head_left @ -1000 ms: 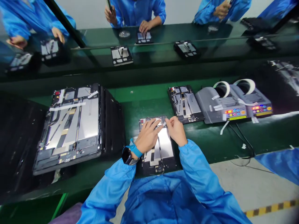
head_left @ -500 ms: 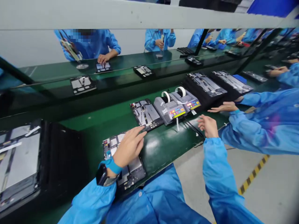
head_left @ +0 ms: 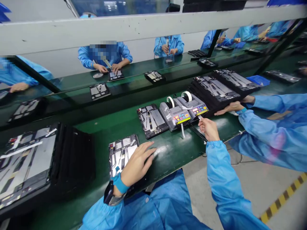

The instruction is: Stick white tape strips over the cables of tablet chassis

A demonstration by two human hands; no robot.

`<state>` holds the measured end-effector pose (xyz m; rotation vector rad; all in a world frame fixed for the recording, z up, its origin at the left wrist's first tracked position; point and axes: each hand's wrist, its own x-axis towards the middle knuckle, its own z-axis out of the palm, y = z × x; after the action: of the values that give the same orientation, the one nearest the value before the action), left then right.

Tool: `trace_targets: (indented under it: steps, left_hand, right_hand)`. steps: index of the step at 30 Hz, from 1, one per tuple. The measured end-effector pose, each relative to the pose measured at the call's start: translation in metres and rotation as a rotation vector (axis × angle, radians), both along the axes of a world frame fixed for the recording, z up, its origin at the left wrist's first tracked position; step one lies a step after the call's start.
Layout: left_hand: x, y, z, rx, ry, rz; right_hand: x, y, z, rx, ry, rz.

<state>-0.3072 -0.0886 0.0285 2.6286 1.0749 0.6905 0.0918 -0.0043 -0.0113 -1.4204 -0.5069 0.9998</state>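
Observation:
My left hand (head_left: 137, 163) lies flat with fingers stretched out on the right edge of an opened tablet chassis (head_left: 120, 150) on the green belt. My right hand (head_left: 209, 128) reaches out to the right-hand tape dispenser (head_left: 195, 107) and pinches a small white tape strip (head_left: 200, 117) at its outlet. A second grey tape dispenser (head_left: 174, 114) stands just left of it, with a strip of tape hanging from its front. Another opened tablet chassis (head_left: 151, 120) lies left of the dispensers.
A co-worker's hand (head_left: 229, 107) and blue sleeve hold a stack of tablet chassis (head_left: 216, 88) to the right. A large stack of chassis (head_left: 26, 163) sits at far left. Across the belt, several people in blue work at more units (head_left: 99, 91).
The view turned right from the chassis. My right hand left the chassis, reached toward the dispensers and now pinches tape. My left hand stays on the chassis. The co-worker's hand went under the stack.

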Motion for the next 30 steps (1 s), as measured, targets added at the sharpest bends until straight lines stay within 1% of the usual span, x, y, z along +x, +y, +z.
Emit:
trace_targets:
  steps: [2, 5, 6, 8, 9, 10, 12, 14, 17, 23, 27, 30]
  left_hand:
    - [-0.001, -0.006, -0.003, -0.021, -0.009, 0.047]
    - [0.002, -0.018, -0.007, 0.020, 0.028, 0.097]
    - [0.003, -0.021, -0.009, 0.040, 0.056, 0.091]
    - [0.002, -0.023, -0.013, 0.052, 0.128, 0.061]
    - [-0.001, -0.022, -0.015, 0.047, 0.171, 0.057]
    - [-0.005, -0.021, -0.016, 0.044, 0.207, 0.066]
    - [-0.014, -0.021, -0.017, 0.044, 0.255, 0.109]
    - [-0.022, -0.023, -0.018, 0.060, 0.261, 0.164]
    - [-0.030, -0.029, -0.021, 0.073, 0.213, 0.216]
    - [-0.042, -0.039, -0.029, 0.040, 0.105, 0.263]
    - [-0.064, -0.047, -0.032, 0.039, 0.006, 0.402]
    - [-0.084, -0.062, -0.035, 0.044, -0.066, 0.496]
  right_hand:
    - [-0.001, 0.000, 0.000, 0.005, 0.008, 0.013]
    - [-0.001, -0.006, -0.001, 0.019, -0.019, 0.013]
    - [0.001, -0.008, -0.003, 0.038, -0.046, -0.012]
    - [0.006, -0.008, -0.009, 0.057, -0.055, -0.015]
    - [0.009, -0.006, -0.013, 0.093, -0.059, -0.033]
    - [0.012, -0.003, -0.017, 0.110, -0.055, -0.018]
    - [0.016, 0.002, -0.024, 0.134, -0.049, -0.003]
    - [0.017, 0.004, -0.028, 0.131, -0.044, 0.001]
    - [0.014, 0.000, -0.029, 0.151, -0.052, -0.027]
    - [0.003, -0.004, -0.024, 0.218, -0.075, -0.057]
    - [-0.004, -0.002, -0.021, 0.234, -0.095, -0.052]
    - [-0.007, -0.004, -0.018, 0.220, -0.109, -0.049]
